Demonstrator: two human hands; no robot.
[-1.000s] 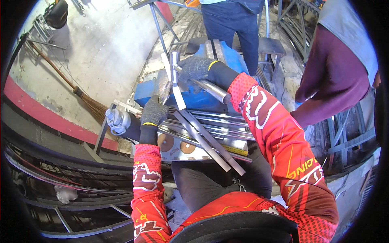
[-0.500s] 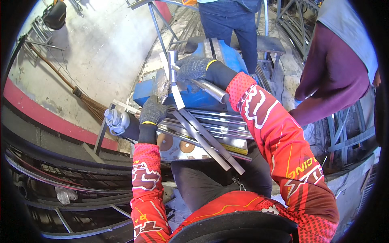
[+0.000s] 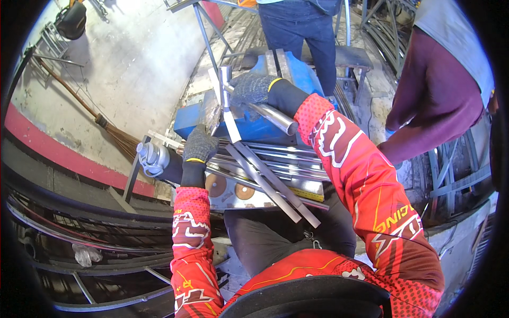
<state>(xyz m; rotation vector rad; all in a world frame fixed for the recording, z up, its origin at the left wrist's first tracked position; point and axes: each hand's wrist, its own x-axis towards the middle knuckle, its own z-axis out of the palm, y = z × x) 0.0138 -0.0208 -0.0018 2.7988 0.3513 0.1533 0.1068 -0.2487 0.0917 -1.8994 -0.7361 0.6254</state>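
My right hand [image 3: 251, 89], in a dark grey knit glove with a yellow cuff edge, is closed round a shiny round metal tube [image 3: 275, 120] that slants down to the right. The tube's upper end meets a short upright metal piece [image 3: 226, 74] above the blue bench vise [image 3: 185, 118]. My left hand [image 3: 201, 145], gloved alike, is closed low at the vise's left side, by a narrow metal piece; what its fingers grip is hidden. Between my hands stands a pale flat strip [image 3: 231, 127]. Two flat metal bars [image 3: 277, 185] lie crosswise nearer my body.
Several bright metal tubes [image 3: 286, 156] lie across the bench, with round brown discs [image 3: 244, 191] beside them. A grey cylindrical tool [image 3: 152, 158] sits left of my left hand. One person in jeans [image 3: 299, 32] stands beyond the vise; another in maroon trousers [image 3: 432, 90] bends at right.
My right forearm has shifted very slightly left. Both hands keep their grip in the same places.
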